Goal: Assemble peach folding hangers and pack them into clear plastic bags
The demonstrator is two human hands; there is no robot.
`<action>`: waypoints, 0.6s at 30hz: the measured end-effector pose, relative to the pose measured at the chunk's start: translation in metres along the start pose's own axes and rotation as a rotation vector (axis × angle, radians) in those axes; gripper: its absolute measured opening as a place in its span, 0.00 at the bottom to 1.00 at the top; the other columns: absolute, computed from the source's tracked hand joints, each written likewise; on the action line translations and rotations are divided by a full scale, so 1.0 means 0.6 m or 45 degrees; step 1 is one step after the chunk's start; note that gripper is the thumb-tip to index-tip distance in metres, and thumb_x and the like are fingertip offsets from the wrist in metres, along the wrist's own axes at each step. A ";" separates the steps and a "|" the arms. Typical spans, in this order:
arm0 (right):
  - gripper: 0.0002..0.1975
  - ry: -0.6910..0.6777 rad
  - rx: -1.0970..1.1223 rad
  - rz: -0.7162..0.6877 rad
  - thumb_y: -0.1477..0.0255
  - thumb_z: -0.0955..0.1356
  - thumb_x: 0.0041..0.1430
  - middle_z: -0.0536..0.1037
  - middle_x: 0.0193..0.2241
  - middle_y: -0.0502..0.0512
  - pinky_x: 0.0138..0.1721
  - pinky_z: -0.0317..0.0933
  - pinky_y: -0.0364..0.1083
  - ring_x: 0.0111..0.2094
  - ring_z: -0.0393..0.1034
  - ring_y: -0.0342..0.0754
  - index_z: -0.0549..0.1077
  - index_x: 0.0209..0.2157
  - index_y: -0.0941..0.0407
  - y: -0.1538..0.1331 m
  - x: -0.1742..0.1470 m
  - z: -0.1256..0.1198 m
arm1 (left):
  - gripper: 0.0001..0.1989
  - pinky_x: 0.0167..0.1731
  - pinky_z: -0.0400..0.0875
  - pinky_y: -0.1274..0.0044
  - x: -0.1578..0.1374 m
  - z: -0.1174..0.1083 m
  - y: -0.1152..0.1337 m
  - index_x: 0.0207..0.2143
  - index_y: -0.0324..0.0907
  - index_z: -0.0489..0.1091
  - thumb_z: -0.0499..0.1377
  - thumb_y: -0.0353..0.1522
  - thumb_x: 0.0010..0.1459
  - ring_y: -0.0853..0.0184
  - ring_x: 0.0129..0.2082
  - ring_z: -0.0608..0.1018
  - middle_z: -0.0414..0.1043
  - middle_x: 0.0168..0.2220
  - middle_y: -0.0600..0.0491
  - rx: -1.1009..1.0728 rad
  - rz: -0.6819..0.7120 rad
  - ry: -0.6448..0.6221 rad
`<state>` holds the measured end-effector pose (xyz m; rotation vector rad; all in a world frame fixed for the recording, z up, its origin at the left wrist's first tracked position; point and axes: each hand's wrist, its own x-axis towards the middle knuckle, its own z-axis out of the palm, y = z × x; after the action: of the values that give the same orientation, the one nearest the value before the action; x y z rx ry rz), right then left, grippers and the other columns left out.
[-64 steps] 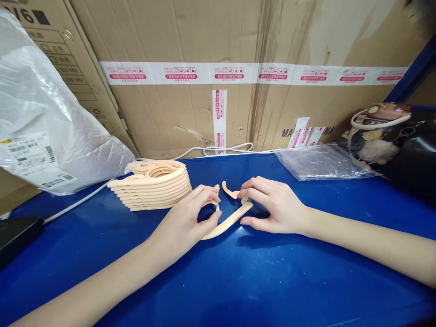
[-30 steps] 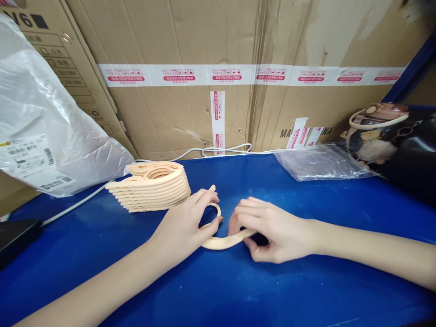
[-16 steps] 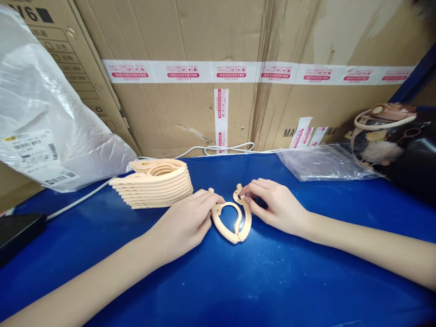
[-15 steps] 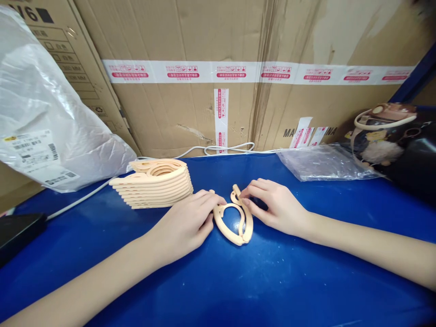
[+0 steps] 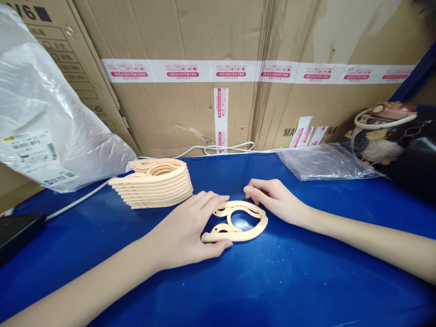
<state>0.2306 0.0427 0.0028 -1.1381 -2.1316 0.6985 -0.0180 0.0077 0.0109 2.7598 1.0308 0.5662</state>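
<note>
The left hand, palm down, holds a smooth, pale peach, leaf-shaped plastic frame between thumb and fingers on the glossy blue worktop; the right hand, fingers curled in narrow, is just beside it; beyond the left hand stands a ridged peach stack of curved plastic frames

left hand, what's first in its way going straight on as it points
The folded hanger, held by the left hand; past it, perhaps the right hand, though depth is unclear.
</note>
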 end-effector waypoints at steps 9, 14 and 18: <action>0.21 -0.211 0.630 0.112 0.54 0.66 0.62 0.57 0.15 0.40 0.20 0.44 0.42 0.17 0.48 0.38 0.70 0.27 0.57 -0.003 0.010 0.000 | 0.25 0.49 0.71 0.65 -0.001 -0.014 -0.007 0.57 0.37 0.60 0.59 0.36 0.60 0.54 0.51 0.74 0.68 0.54 0.41 0.358 0.085 0.331; 0.19 -0.219 0.703 0.121 0.56 0.67 0.63 0.58 0.15 0.40 0.19 0.41 0.42 0.17 0.48 0.37 0.71 0.28 0.58 -0.002 0.009 0.002 | 0.27 0.52 0.70 0.63 -0.003 -0.013 -0.006 0.58 0.33 0.60 0.59 0.37 0.61 0.53 0.54 0.73 0.68 0.56 0.39 0.398 0.126 0.325; 0.18 -0.233 0.731 0.109 0.57 0.67 0.63 0.59 0.15 0.40 0.19 0.41 0.41 0.17 0.49 0.36 0.72 0.29 0.58 0.002 0.008 0.004 | 0.27 0.52 0.70 0.63 -0.003 -0.015 -0.004 0.58 0.32 0.60 0.60 0.37 0.61 0.53 0.53 0.73 0.69 0.55 0.39 0.438 0.159 0.332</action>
<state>0.2276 0.0471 0.0016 -0.8723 -1.8399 1.3896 -0.0244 0.0080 0.0182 3.1314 1.1041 0.8598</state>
